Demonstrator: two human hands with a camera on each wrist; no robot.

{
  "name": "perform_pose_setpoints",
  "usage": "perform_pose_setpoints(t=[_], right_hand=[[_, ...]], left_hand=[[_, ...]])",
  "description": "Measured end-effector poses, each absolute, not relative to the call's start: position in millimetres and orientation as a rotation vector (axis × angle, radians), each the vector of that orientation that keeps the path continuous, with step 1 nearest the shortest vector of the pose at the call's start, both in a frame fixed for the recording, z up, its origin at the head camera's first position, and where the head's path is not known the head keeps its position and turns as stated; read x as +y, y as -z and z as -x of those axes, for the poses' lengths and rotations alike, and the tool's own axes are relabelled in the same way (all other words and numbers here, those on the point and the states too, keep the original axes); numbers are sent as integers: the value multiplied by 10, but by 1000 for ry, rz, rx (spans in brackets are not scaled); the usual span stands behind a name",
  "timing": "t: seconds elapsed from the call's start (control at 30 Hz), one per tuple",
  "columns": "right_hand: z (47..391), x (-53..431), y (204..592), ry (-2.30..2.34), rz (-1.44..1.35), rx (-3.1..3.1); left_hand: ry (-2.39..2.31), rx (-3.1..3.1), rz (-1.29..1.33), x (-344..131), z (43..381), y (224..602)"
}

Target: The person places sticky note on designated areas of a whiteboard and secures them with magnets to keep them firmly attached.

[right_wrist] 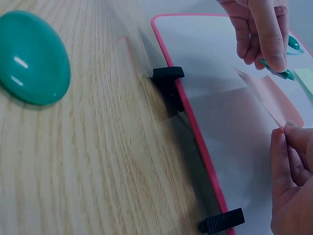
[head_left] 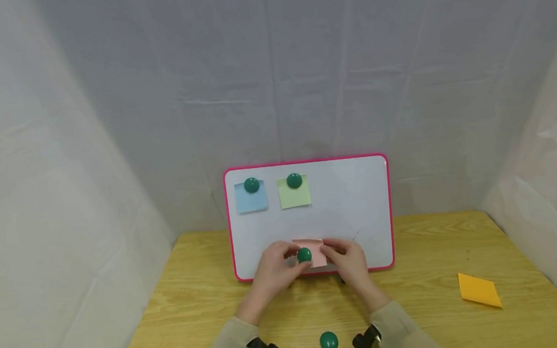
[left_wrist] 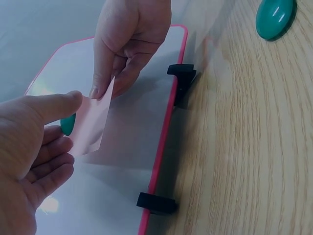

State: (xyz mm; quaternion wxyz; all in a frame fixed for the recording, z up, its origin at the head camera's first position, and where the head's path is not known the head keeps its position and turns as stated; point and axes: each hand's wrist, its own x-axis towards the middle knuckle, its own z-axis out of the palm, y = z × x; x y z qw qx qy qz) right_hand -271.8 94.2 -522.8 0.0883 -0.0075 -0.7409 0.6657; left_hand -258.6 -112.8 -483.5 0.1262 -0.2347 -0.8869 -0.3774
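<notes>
A pink sticky note [head_left: 317, 254] is in front of the lower part of a pink-framed whiteboard [head_left: 343, 202]. My right hand [head_left: 348, 260] pinches the note's right edge between thumb and fingers. In my left hand [head_left: 276, 269] a round green magnet [head_left: 304, 254] is held between thumb and fingers, overlapping the note's left side in the head view. The left wrist view shows the magnet [left_wrist: 68, 125] partly hidden behind the left thumb. In the right wrist view the pink note [right_wrist: 274, 98] stands out at an angle from the board.
Higher on the board, green magnets hold a blue note [head_left: 251, 200] and a light green note [head_left: 294, 196]. Another green magnet [head_left: 329, 342] lies on the wooden table [head_left: 196, 309] between the forearms. An orange note [head_left: 479, 290] lies at the right. Black clips [left_wrist: 156, 202] grip the board's lower edge.
</notes>
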Motion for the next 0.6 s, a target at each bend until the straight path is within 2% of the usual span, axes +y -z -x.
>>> perform_pose_setpoints(t=[0.6], right_hand=[[2749, 838, 5197, -1985, 38, -2175]], left_hand=[[1043, -2557, 580, -1094, 2667, 4803]])
